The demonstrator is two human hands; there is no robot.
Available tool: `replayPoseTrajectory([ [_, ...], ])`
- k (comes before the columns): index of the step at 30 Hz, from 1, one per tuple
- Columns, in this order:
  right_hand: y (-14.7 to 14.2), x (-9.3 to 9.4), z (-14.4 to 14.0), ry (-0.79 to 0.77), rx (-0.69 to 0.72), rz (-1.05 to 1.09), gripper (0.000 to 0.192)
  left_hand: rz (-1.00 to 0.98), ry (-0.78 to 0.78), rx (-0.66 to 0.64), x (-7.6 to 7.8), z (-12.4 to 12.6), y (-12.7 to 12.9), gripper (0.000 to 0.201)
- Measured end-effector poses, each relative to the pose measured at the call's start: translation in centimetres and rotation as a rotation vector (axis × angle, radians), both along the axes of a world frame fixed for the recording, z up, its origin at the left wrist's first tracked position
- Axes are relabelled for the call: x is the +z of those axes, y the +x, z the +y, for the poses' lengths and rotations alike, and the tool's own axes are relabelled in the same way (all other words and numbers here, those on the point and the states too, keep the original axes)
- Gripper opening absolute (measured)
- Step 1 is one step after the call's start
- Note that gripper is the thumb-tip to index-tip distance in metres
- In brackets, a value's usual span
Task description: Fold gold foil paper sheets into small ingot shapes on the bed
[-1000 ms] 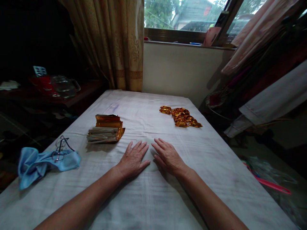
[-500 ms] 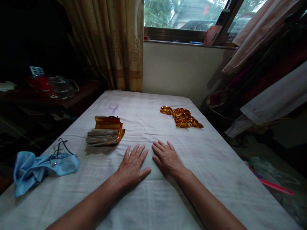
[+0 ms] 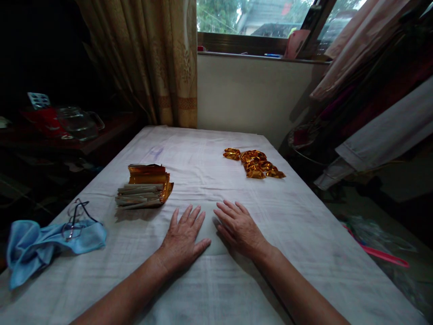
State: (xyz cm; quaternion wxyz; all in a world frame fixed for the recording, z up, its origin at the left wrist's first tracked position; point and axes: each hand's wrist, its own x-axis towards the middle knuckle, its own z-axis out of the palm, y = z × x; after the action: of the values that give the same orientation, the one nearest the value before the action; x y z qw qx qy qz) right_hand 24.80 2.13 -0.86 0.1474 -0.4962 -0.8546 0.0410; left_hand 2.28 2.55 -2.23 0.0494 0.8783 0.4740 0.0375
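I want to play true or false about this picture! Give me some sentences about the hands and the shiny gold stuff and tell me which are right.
1. Both hands lie flat on the white cloth. True: the left hand and the right hand rest palm down, side by side.
2. The right hand holds a gold piece. False: it holds nothing; the folded gold pieces lie apart from it, farther up the cloth.
3. A stack of gold-backed paper lies up and to the left of the left hand. True.
4. The eyeglasses sit on the paper stack. False: they rest on a blue cloth near the left edge.
5. The left hand is a fist. False: its fingers are spread out.
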Motion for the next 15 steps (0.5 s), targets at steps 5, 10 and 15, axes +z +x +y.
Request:
replayPoseTrajectory([
  [5, 0.7, -0.5, -0.6, -0.075, 0.043, 0.032, 0.04, -0.002, 0.013, 0.008, 0.0, 0.0, -0.1, 0.066],
  [10, 1.4, 0.1, -1.3, -0.119, 0.128, 0.039, 0.065, -0.001, -0.024, 0.006, 0.3, 0.0, -0.1, 0.066],
  [15, 1.0, 0.2, -1.4, -0.149, 0.206, 0.053, 0.064, -0.015, 0.002, 0.016, -0.1, 0.1, -0.2, 0.066],
])
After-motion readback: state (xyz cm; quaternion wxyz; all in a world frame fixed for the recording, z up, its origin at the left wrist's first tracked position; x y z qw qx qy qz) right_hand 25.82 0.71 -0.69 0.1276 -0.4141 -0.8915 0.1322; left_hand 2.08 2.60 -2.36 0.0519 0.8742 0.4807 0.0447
